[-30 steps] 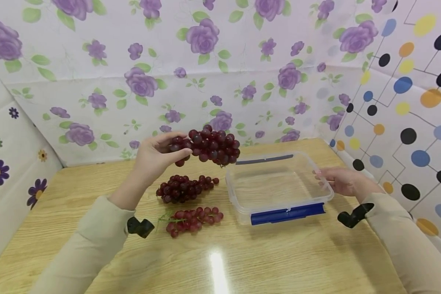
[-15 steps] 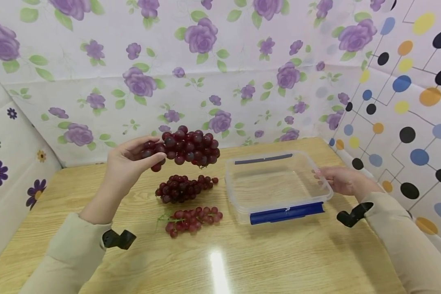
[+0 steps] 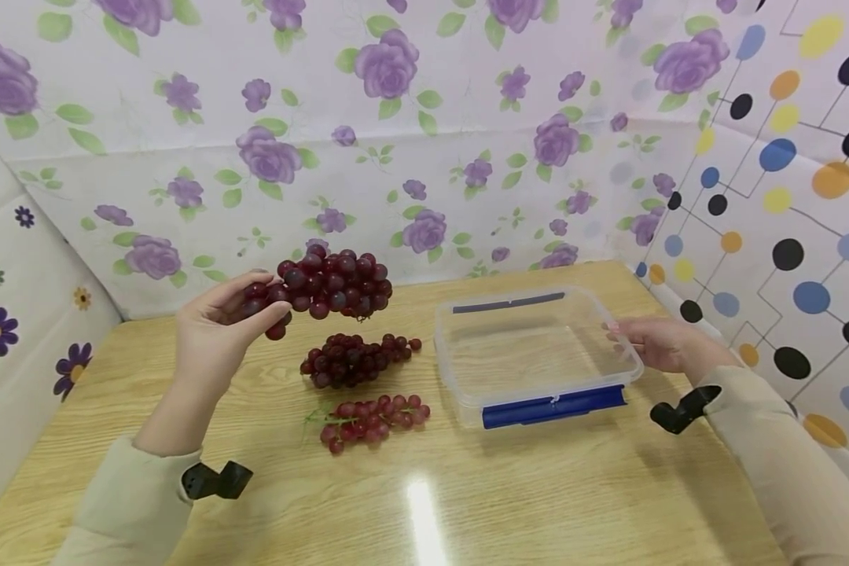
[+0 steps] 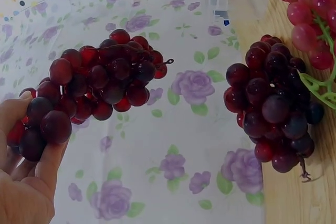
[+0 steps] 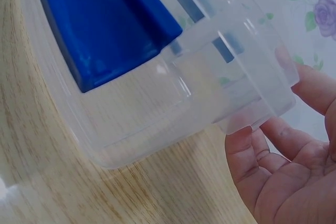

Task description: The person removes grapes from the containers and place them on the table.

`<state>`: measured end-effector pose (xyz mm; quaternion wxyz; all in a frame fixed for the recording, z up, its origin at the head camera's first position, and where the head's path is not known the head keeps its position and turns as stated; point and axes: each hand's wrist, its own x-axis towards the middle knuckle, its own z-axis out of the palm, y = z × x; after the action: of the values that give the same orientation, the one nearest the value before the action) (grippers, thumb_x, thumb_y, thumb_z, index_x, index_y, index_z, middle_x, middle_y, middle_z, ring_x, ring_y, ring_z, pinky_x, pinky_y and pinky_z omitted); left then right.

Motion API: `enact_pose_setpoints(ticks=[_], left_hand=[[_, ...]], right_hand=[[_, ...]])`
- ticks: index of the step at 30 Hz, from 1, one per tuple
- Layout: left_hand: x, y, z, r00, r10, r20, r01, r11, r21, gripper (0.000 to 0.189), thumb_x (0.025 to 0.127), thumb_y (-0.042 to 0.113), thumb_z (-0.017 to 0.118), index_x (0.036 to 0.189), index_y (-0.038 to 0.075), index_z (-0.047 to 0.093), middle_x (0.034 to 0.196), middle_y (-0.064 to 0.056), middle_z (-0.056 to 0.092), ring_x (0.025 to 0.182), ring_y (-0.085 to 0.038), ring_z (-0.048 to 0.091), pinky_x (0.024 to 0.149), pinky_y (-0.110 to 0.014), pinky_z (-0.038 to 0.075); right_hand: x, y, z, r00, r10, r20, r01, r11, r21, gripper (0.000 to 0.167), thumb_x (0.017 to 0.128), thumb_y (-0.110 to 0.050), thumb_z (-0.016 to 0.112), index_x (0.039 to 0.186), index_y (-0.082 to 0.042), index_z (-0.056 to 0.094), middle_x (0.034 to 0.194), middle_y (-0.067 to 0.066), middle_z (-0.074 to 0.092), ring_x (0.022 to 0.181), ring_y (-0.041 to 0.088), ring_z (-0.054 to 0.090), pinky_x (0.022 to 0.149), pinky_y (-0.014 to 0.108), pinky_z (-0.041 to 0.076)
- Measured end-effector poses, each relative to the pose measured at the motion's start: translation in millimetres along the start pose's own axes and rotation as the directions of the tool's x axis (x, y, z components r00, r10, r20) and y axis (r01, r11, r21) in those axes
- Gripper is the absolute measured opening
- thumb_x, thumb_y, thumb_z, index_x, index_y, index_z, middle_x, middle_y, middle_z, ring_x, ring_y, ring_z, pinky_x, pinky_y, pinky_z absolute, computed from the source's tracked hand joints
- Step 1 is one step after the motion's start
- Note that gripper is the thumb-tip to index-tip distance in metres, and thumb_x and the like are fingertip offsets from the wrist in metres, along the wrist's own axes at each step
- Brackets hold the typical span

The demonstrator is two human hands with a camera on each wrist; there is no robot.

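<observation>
My left hand (image 3: pixel 212 326) pinches one end of a bunch of dark red grapes (image 3: pixel 336 283) and holds it up above the table. The bunch points rightward, its wide end free of the hand. Below it lie a second dark bunch (image 3: pixel 347 360) and, closer to me, a lighter red bunch (image 3: pixel 375 420) with a green stem. A clear plastic box (image 3: pixel 460 393), lidless, with blue side clips, stands right of the grapes. My right hand (image 3: pixel 661 344) grips the box's right rim, fingertips beneath the edge in the right wrist view (image 5: pixel 239 132).
The wooden table (image 3: pixel 538 495) has a bright reflection near its front. A flower-printed cloth (image 3: pixel 396 165) hangs behind it. A dotted cloth (image 3: pixel 771 236) borders the right side, close to my right hand, and another flowered cloth (image 3: pixel 28 330) the left.
My left hand has moved left and slightly down with the bunch of grapes, away from the box. The right hand, the box and the two bunches on the table stay put.
</observation>
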<state>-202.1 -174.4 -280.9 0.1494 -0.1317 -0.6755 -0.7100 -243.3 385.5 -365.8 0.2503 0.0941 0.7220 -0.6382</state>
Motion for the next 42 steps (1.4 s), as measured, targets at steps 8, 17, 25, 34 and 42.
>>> enact_pose_setpoints(ticks=[8,17,25,34,42], left_hand=[[-5.2,-3.3,-9.5,0.999,-0.011,-0.043,0.01,1.0,-0.03,0.035,0.077,-0.006,0.074,0.11,0.005,0.071,0.104,0.006,0.071,0.091,-0.004,0.068,0.074,-0.014,0.053],[-11.3,-14.1,-23.8,0.994,-0.047,-0.102,0.051,0.998,0.038,0.034,0.077,-0.004,0.075,0.107,0.011,0.073,0.102,0.01,0.071,0.09,-0.001,0.067,0.072,-0.012,0.052],[-17.9,-23.5,-36.1,0.987,-0.071,-0.143,0.081,0.994,0.068,0.035,0.076,-0.003,0.076,0.109,0.009,0.072,0.104,0.01,0.069,0.092,0.0,0.066,0.069,-0.011,0.052],[-23.6,-33.2,-50.6,0.98,-0.104,-0.168,0.116,0.991,0.065,0.038,0.077,-0.003,0.076,0.113,0.004,0.069,0.101,0.011,0.071,0.089,0.001,0.067,0.066,-0.011,0.052],[-26.3,-39.7,-59.4,0.956,-0.18,-0.232,0.194,0.98,0.037,0.039,0.075,0.0,0.078,0.113,0.008,0.07,0.1,0.013,0.07,0.086,0.002,0.067,0.066,-0.01,0.051]], right_hand=[[-0.6,-1,-1,1.0,-0.002,-0.004,0.001,1.0,-0.011,0.03,0.096,-0.024,0.057,0.122,-0.011,0.048,0.104,-0.009,0.06,0.09,0.009,0.059,0.078,0.025,0.051],[-2.7,-2,-2,1.0,-0.002,0.015,0.001,0.998,0.056,0.01,0.098,-0.021,0.054,0.105,-0.019,0.06,0.099,-0.006,0.064,0.082,0.009,0.061,0.074,0.023,0.052],[-1.0,-2,-1,1.0,-0.002,0.016,0.001,0.998,0.066,0.008,0.098,-0.02,0.055,0.104,-0.019,0.059,0.099,-0.005,0.063,0.083,0.009,0.059,0.073,0.022,0.052],[-0.6,0,-1,1.0,0.001,0.012,-0.001,0.998,0.062,0.009,0.098,-0.02,0.054,0.106,-0.018,0.058,0.098,-0.006,0.063,0.085,0.01,0.059,0.073,0.022,0.052],[-0.3,1,-2,1.0,0.003,0.006,-0.003,0.998,0.06,0.008,0.097,-0.021,0.055,0.101,-0.021,0.062,0.098,-0.007,0.064,0.087,0.009,0.059,0.075,0.023,0.051]])
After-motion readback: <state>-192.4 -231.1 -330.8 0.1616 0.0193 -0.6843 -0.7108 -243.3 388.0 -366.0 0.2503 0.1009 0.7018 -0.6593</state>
